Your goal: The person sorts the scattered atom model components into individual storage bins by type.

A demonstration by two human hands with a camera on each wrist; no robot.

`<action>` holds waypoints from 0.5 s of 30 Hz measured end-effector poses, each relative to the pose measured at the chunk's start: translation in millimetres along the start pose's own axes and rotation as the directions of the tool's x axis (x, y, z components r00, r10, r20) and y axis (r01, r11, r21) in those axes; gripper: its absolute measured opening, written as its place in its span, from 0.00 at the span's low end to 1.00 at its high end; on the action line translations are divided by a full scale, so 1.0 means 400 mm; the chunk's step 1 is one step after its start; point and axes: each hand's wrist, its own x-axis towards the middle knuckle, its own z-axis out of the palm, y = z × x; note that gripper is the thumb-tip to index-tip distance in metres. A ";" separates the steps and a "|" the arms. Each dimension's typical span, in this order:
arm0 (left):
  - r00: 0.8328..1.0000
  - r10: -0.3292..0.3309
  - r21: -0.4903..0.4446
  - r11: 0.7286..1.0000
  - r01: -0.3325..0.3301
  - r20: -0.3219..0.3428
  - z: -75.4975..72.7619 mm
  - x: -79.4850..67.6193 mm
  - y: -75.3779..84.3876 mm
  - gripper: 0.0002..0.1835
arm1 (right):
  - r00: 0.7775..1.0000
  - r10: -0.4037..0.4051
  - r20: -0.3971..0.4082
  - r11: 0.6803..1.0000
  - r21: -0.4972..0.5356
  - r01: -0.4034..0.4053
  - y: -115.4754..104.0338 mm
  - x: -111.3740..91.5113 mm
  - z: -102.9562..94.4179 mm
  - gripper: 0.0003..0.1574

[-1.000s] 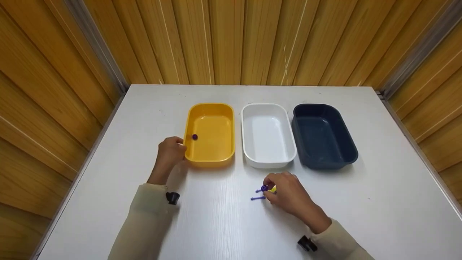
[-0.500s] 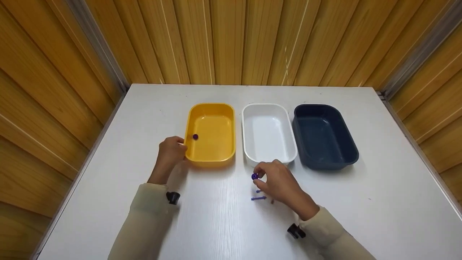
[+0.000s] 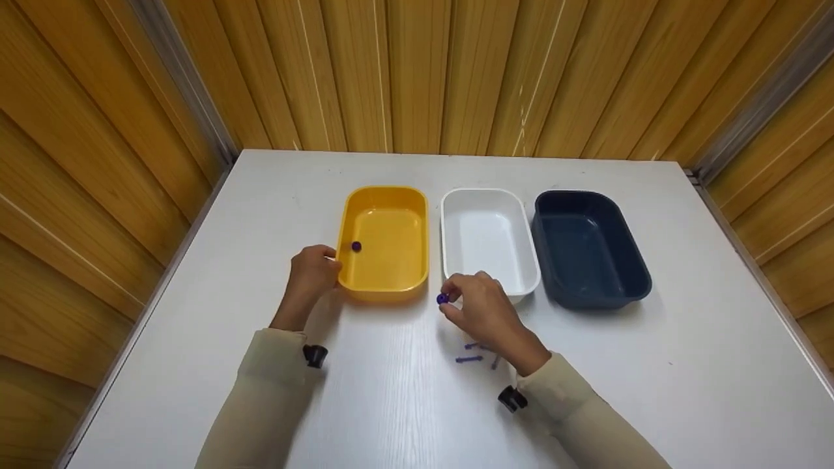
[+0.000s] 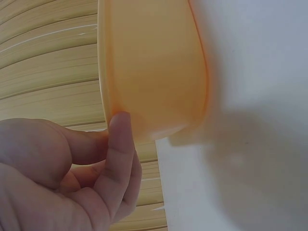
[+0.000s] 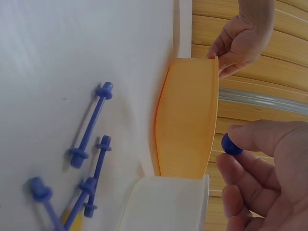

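The wood-patterned wall (image 3: 417,78) rises behind the white desk (image 3: 378,397), and on the desk three tubs stand in a row: dark blue (image 3: 586,254) on the right, white (image 3: 488,241) in the middle, yellow (image 3: 391,260) on the left. Two pale sleeves (image 3: 260,384) reach in from the near side. Of the two hands, the left hand (image 3: 314,270) pinches the yellow tub's outer side rim towards the near corner. The right hand (image 3: 482,306) is in front of the white tub's near left corner. Under its wrist, four purple rods (image 5: 91,126), each with collars, lie on the desk at different angles, beside a bit of yellow (image 5: 74,220) too cut off to make out. Smallest are the beads: one purple bead (image 3: 356,246) sits inside the yellow tub, near its left wall, and another bead (image 5: 231,145) is gripped between the right thumb and fingertips, near the gap between the yellow and white tubs.
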 end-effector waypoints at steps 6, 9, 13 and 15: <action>0.999 -0.038 -0.016 0.999 0.039 0.018 0.000 0.002 0.003 0.20 | 1.000 0.016 -0.008 1.000 0.017 -0.015 -0.018 0.045 0.021 0.08; 0.999 -0.033 -0.015 0.999 0.033 0.020 0.001 0.002 0.003 0.20 | 0.999 0.033 -0.006 0.999 0.017 -0.033 -0.027 0.063 0.032 0.09; 1.000 -0.026 -0.013 1.000 0.026 0.014 0.001 0.003 0.001 0.19 | 0.999 0.041 0.001 0.999 0.014 -0.041 -0.036 0.080 0.045 0.10; 1.000 -0.012 -0.010 1.000 0.012 0.005 0.002 0.003 -0.002 0.18 | 0.999 0.050 0.010 0.999 0.014 -0.050 -0.040 0.088 0.049 0.10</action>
